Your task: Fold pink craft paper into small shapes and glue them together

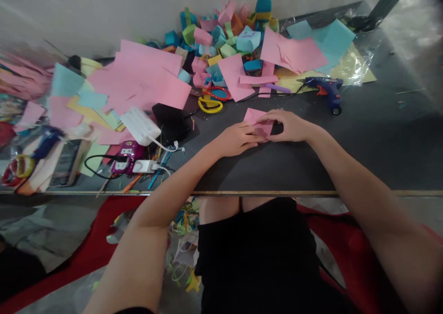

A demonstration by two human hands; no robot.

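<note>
A small pink sheet of paper [254, 115] lies on the dark table between my hands, set at an angle, its lower part partly covered by fingers. My left hand [238, 139] rests on its lower left side with the fingers stretched out and lying flat. From the right, my right hand [291, 125] curves its thumb and fingers round the paper's right edge and pinches it. Dark table surface shows through the gap between that thumb and forefinger. Whether the paper is folded under the fingers I cannot tell.
Behind my hands lie yellow-and-red-handled scissors [211, 103] and a blue glue gun [327, 90]. Folded coloured paper pieces [226, 37] are heaped against the wall. Large pink sheets [145, 74], a white power strip [140, 126] and a purple device [128, 155] crowd the left.
</note>
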